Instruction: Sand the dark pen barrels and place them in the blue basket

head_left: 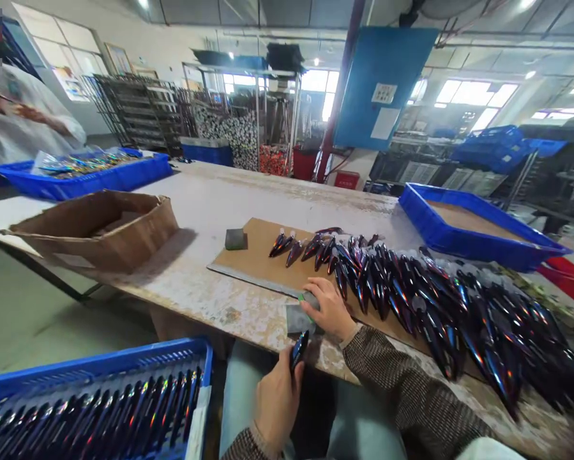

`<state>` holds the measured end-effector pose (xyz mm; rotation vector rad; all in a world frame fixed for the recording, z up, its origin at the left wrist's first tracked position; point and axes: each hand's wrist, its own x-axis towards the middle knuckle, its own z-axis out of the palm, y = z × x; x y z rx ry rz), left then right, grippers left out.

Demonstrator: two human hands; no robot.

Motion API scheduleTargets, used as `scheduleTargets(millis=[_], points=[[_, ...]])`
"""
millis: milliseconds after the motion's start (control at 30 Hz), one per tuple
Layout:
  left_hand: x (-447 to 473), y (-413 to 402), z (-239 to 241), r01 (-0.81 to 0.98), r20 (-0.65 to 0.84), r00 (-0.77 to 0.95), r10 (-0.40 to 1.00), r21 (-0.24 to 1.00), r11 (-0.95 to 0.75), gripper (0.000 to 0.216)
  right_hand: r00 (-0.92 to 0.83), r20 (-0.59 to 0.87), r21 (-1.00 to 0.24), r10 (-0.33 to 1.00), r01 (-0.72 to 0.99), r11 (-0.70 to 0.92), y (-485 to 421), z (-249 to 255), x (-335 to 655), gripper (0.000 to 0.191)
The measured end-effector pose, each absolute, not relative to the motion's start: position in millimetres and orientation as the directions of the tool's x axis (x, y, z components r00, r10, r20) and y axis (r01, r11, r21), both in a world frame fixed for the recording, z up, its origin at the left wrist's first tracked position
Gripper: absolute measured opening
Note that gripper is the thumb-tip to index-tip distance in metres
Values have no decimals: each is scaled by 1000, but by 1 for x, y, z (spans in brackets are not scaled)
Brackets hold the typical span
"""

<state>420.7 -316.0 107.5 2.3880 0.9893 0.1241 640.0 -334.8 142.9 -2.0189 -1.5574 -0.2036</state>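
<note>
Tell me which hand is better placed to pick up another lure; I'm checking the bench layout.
Probably the right hand: it rests on the grey block beside the rows of iridescent lures, while the left hand is lower, farther away, its fingers wrapped around a lure.

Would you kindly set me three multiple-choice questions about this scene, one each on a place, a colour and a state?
1. Where does the small grey block lie?
A) On the brown cardboard sheet
B) Inside the cardboard box
C) On the floor

2. What colour is the tray at the far right?
A) Red
B) Green
C) Blue

3. What is the left hand doing?
A) Lying flat and empty
B) Holding a tapered iridescent piece
C) Lifting the box

Answers: 1 A, the block sits on the sheet; 2 C, its walls show blue; 3 B, the fingers grip the piece.
</note>
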Motion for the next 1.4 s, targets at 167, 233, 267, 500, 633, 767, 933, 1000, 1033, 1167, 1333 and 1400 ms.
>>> scheduleTargets(millis=[167, 233, 267, 500, 633, 767, 933, 1000, 1033, 1167, 1333, 1400], points=[[427, -315, 104, 645, -148, 706, 693, 537, -543, 39, 319, 402, -290, 858, 934, -211, -322, 137, 630, 27], [431, -316, 102, 683, -206, 688, 696, 507, -526, 39, 307, 398, -275, 865, 939, -207, -319, 135, 618, 28], [433, -316, 101, 700, -233, 679, 696, 492, -518, 39, 283, 400, -264, 872, 946, -186, -318, 135, 612, 30], [433, -319, 108, 697, -244, 681, 690, 503, -510, 31, 173, 372, -204, 912, 974, -101, -318, 141, 609, 29], [433, -324, 115, 721, -245, 666, 704, 452, -525, 29, 177, 387, -185, 905, 976, -112, -319, 142, 600, 31], [434, -325, 120, 716, -236, 669, 705, 457, -528, 29, 85, 371, -164, 925, 986, -25, -320, 141, 599, 32], [435, -324, 121, 709, -252, 678, 691, 472, -524, 24, 178, 411, -175, 894, 978, -114, -321, 140, 605, 31], [434, -324, 119, 706, -233, 677, 699, 476, -525, 23, 81, 412, -166, 908, 986, -12, -322, 140, 603, 35], [434, -325, 117, 699, -217, 679, 702, 482, -528, 24, 59, 404, -166, 913, 986, 10, -322, 140, 603, 35], [434, -326, 113, 689, -199, 685, 700, 489, -535, 26, 200, 399, -182, 895, 974, -137, -322, 140, 610, 29], [435, -325, 114, 704, -213, 680, 702, 456, -544, 24, 87, 409, -168, 908, 986, -19, -323, 139, 610, 36], [434, -324, 116, 692, -199, 689, 697, 468, -550, 25, 105, 384, -163, 917, 986, -44, -323, 140, 612, 34]])
